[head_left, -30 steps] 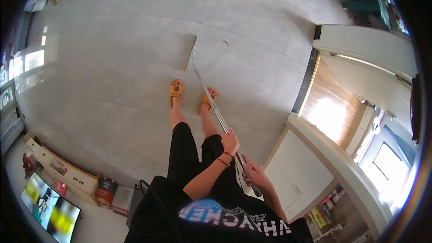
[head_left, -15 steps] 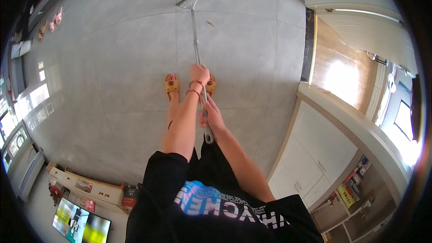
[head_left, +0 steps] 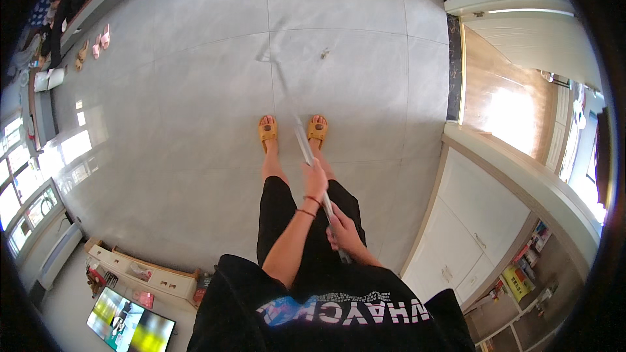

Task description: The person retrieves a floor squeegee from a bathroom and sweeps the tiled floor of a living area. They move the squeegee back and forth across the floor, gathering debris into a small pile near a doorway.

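Observation:
A long grey-handled floor squeegee (head_left: pixel 306 145) slants up from my waist toward the far floor. Its wide, flat head is smeared by motion beyond my feet. My left hand (head_left: pixel 315 180), with red bands at the wrist, is wrapped round the middle of the handle. Lower down, near the handle's end, my right hand (head_left: pixel 344 229) grips the same shaft. A small clump of debris (head_left: pixel 325 53) lies on the grey tiles to the right of the blurred head. My feet stand in yellow slippers (head_left: pixel 268 129) on either side of the handle's line.
At the far left are pink slippers (head_left: pixel 101 42) beside furniture. A white cabinet (head_left: pixel 469 228) and open shelves (head_left: pixel 521 309) stand to the right, below a doorway (head_left: pixel 499 88). A low drawer unit (head_left: pixel 140 272) and a lit television (head_left: pixel 130 321) are at the lower left.
Both hands have drawn back toward my body with the squeegee, and its head has come nearer my feet. The debris sits slightly farther right and nearer in view.

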`<state>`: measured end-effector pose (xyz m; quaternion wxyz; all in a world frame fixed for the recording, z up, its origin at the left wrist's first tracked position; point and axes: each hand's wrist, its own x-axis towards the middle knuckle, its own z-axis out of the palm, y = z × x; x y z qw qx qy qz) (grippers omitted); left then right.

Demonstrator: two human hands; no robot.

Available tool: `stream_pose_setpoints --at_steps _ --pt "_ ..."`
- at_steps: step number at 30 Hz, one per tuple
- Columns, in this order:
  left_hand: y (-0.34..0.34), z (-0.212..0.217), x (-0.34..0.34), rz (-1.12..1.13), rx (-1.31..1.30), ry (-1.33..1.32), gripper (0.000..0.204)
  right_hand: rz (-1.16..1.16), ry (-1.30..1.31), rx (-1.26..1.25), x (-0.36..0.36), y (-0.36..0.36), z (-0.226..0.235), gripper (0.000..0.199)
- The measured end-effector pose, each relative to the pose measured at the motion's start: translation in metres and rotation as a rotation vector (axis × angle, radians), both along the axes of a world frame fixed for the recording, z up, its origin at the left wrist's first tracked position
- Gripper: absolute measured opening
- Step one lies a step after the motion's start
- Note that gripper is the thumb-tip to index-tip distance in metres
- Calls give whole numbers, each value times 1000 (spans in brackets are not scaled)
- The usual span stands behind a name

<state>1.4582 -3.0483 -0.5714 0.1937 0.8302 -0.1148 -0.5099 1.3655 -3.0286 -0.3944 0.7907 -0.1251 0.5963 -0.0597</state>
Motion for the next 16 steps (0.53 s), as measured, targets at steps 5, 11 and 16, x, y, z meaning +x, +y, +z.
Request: stream_pose_setpoints --at_steps 5,11,16 --pt "-32 -19 87 393 -131 170 37 359 -82 -54 42 -75 -29 40" --pt "-41 -40 17 227 -126 171 37 403 39 -111 -15 -75 -45 39" --pt "-44 -27 -30 986 -290 639 39 297 85 36 -102 -70 9 43"
